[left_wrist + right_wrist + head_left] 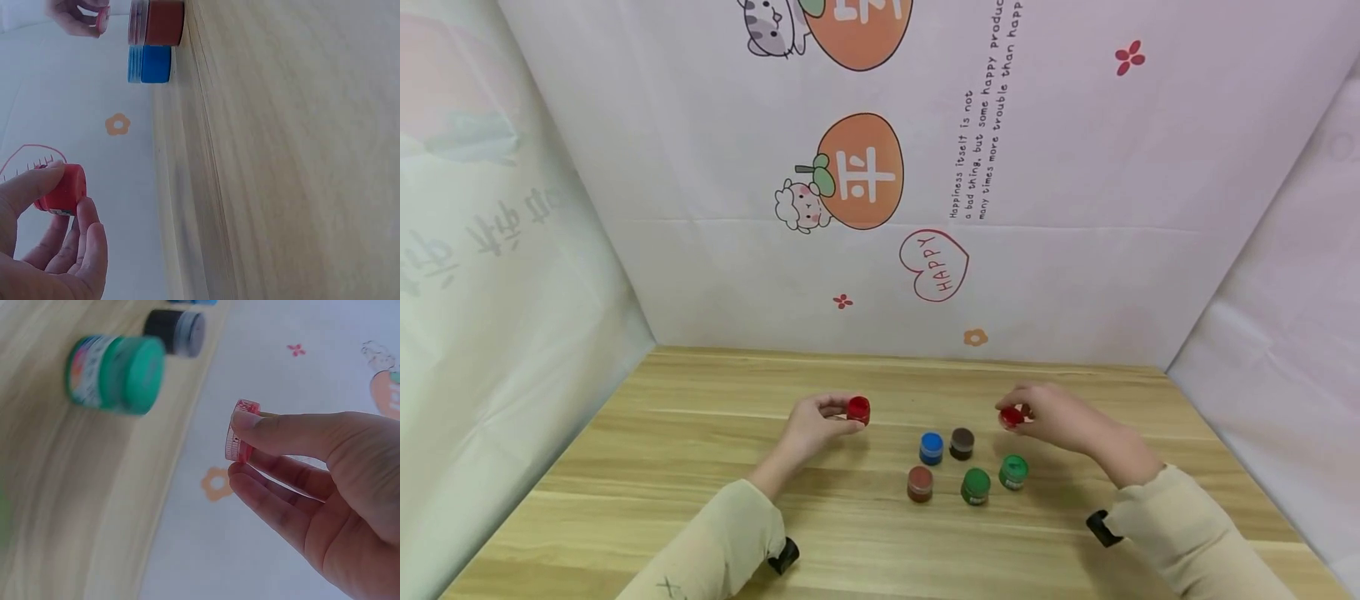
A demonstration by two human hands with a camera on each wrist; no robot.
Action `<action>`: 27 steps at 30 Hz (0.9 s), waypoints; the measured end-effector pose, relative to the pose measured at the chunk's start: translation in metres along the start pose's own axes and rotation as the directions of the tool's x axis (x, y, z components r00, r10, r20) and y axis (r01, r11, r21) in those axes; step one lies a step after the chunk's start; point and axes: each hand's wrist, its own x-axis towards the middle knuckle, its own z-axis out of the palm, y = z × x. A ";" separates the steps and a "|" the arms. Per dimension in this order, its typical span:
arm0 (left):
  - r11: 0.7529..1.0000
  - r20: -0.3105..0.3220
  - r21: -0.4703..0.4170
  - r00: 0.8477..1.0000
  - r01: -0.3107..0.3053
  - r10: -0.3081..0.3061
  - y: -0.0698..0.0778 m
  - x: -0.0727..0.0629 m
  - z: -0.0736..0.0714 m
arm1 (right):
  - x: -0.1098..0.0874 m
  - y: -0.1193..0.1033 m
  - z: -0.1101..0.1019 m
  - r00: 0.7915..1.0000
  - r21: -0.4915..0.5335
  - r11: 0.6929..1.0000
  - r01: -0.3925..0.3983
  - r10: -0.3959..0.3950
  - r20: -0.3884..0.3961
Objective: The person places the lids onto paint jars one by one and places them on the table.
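Observation:
My left hand (815, 429) grips a small red paint jar (858, 410) between thumb and fingers, its uncovered mouth showing red inside. In the left wrist view the red jar (65, 189) is pinched above the table. Over to the right, my right hand (1051, 418) pinches a red lid (1011, 417) by its edge; the right wrist view shows this lid (242, 431) as clear ridged plastic with red on it. Between the hands stand a blue jar (931, 448), a dark brown jar (962, 443), a reddish-brown jar (920, 483) and two green jars (975, 486), all lidded.
The jars stand on a wood-grain table (685, 475). Behind it rises a white printed backdrop (737, 275), with white sheets (512, 292) along the sides. Black wrist straps (784, 556) show below both sleeves.

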 end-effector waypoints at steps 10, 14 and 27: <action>0.999 0.080 -0.034 0.997 0.009 -0.006 0.001 -0.007 0.009 | 0.016 -0.036 -0.004 0.998 0.016 0.998 0.068 -0.068 -0.005; 0.998 0.122 -0.059 0.993 -0.002 0.009 0.004 -0.010 0.014 | 0.023 -0.051 -0.004 0.994 0.029 0.993 0.113 -0.113 -0.012; 0.996 0.202 -0.082 0.979 -0.016 0.033 0.007 -0.019 0.028 | 0.040 -0.084 0.003 0.967 0.063 0.965 0.255 -0.256 0.002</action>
